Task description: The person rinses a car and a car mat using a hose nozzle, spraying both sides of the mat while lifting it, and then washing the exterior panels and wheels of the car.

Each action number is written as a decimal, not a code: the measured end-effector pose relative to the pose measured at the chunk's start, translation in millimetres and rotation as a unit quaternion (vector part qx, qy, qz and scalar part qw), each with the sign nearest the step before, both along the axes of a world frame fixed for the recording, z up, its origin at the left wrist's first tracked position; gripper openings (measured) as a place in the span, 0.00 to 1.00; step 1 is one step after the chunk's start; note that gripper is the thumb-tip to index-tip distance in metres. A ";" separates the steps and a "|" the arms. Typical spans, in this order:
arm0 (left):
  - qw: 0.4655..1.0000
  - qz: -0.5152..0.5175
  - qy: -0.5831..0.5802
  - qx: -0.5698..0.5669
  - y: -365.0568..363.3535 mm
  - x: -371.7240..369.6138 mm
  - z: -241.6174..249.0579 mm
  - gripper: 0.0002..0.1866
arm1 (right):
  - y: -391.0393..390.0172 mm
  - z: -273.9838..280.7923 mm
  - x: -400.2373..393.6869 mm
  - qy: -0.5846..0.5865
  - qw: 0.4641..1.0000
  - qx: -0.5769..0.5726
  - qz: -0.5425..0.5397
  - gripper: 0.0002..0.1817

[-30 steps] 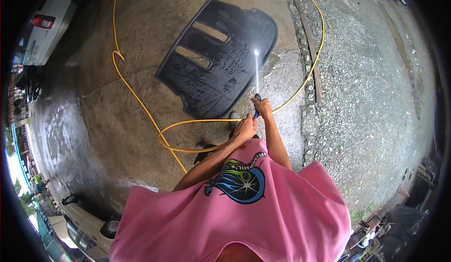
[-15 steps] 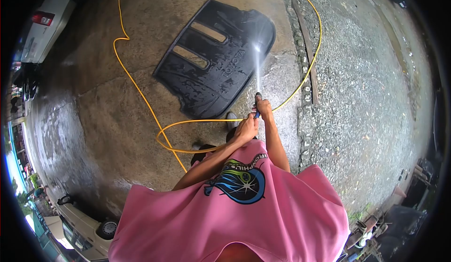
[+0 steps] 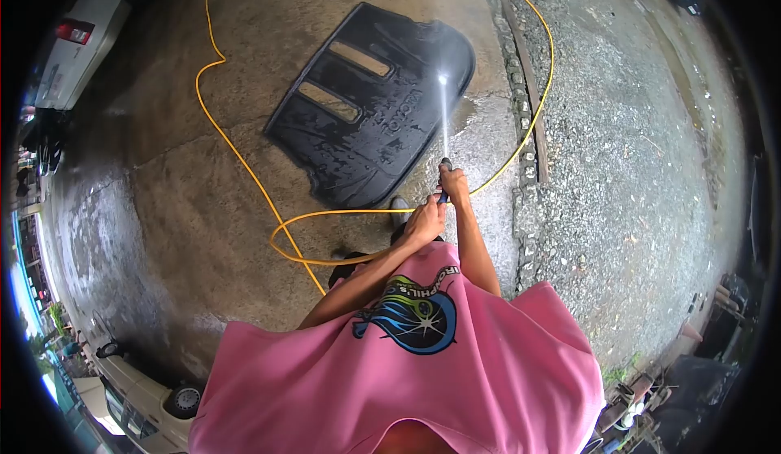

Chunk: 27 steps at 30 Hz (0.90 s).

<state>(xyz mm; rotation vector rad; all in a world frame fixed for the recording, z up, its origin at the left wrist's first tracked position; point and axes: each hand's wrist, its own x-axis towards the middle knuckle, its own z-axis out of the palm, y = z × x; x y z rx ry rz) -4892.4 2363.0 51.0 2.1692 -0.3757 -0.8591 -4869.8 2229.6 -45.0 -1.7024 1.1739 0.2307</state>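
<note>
Both hands are closed around a spray nozzle (image 3: 445, 163) with a dark tip and a bluish lower part. My right hand (image 3: 453, 182) grips it near the tip. Lower down, my left hand (image 3: 428, 219) wraps the rear end, where the yellow hose (image 3: 350, 211) passes. A narrow jet of water (image 3: 445, 120) shoots forward and bursts on the right part of a black car mat (image 3: 358, 128). The mat lies flat on wet concrete, has raised TOYOTA lettering and two long cut-outs, and is beaded with water.
The hose loops by my feet and runs off both left and right. A wooden strip (image 3: 530, 80) and a stone edge part the concrete (image 3: 187, 153) from gravel (image 3: 618, 177). A white vehicle (image 3: 89, 39) stands upper left, a beige car (image 3: 134, 397) lower left, scrap items (image 3: 639, 409) lower right.
The jet's impact spot has shifted slightly on the mat's right part, and its spray looks tighter. The hose on the right has moved a little left. Both hands keep their grip.
</note>
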 end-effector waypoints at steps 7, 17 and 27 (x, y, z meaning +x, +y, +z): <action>1.000 0.004 -0.016 0.013 -1.7 6.3 -3.3 0.18 | 8.3 45.8 1.4 -0.015 0.997 0.061 -0.046 0.32; 1.000 0.008 0.017 0.003 -6.7 9.7 4.8 0.20 | 31.2 59.5 -27.0 -0.053 0.981 -0.135 0.127 0.19; 1.000 0.005 0.019 -0.008 -5.7 10.3 1.5 0.18 | 31.7 58.3 -27.5 -0.063 0.978 -0.153 0.128 0.15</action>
